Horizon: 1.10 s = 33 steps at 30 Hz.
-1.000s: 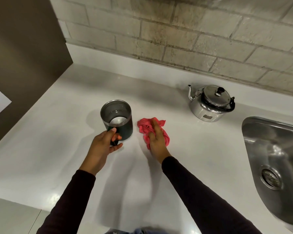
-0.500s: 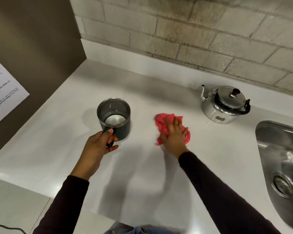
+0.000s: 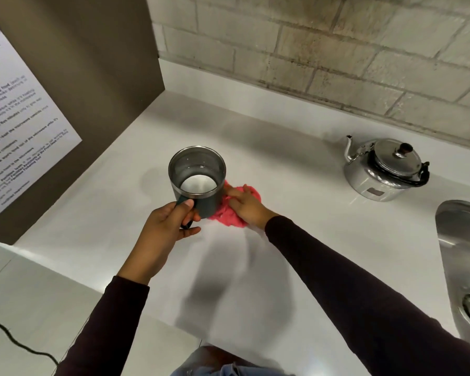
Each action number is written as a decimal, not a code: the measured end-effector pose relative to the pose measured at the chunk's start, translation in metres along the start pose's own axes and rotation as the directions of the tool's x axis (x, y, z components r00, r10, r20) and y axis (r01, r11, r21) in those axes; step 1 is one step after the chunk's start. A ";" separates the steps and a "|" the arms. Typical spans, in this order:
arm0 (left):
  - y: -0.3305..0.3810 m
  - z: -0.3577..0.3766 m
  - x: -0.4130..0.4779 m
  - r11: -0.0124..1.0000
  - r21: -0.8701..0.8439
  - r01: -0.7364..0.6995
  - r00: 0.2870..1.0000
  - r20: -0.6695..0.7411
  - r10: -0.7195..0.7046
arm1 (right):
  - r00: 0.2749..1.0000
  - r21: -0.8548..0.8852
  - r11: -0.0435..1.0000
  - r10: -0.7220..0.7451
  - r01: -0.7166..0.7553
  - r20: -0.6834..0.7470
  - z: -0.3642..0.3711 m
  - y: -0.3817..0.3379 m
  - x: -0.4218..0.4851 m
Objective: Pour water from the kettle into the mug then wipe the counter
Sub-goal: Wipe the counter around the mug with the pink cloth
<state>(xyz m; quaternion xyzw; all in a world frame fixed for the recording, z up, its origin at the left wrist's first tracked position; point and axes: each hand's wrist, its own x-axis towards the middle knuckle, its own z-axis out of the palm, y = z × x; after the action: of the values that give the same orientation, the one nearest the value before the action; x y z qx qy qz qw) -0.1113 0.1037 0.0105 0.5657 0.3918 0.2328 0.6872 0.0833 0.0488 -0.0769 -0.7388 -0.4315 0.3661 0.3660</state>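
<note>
Water sits in the mug (image 3: 197, 183), gripped by the handle in the left hand (image 3: 166, 232) mid-table. Right hand (image 3: 246, 204) presses flat on the red cloth (image 3: 228, 213) touching it; a careless swipe could slop it. Kettle (image 3: 385, 169) stands toward the back edge.

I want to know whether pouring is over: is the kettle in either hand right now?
No, the kettle stands alone on the counter, the left hand holds the mug.

White counter (image 3: 296, 240), kettle (image 3: 385, 169) (lid on), pink cloth (image 3: 228, 214), inset sink (image 3: 461, 256)
</note>
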 end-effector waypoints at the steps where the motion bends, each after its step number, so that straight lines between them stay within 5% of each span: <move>1: 0.000 0.000 0.000 1.000 0.005 -0.006 1.000 0.003 0.006 | 0.999 -0.056 0.997 -0.043 0.044 0.019 0.002 0.004 -0.007; 7: -0.012 0.007 0.004 1.000 0.007 0.007 1.000 0.026 -0.007 | 0.980 -0.127 0.977 -0.155 0.170 0.122 -0.010 0.024 -0.064; 16: -0.036 0.051 0.021 0.999 0.037 0.037 0.991 0.128 -0.042 | 0.995 -0.076 0.996 -0.058 0.051 -0.086 -0.015 0.058 -0.133; 25: -0.054 0.081 0.034 0.996 0.019 0.091 0.984 0.154 -0.093 | 0.985 -0.147 0.989 -0.023 -0.002 -0.168 -0.008 0.066 -0.147; 33: -0.051 0.085 0.036 0.993 0.075 0.094 0.982 0.155 -0.104 | 0.968 -0.027 0.999 0.022 -0.030 -0.251 -0.010 0.060 -0.153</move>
<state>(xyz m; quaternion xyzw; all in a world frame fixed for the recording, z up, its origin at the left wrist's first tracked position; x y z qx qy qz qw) -0.0280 0.0676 -0.0443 0.5850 0.3711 0.1393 0.7076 0.0593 -0.1133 -0.0891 -0.7900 -0.3777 0.2682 0.4015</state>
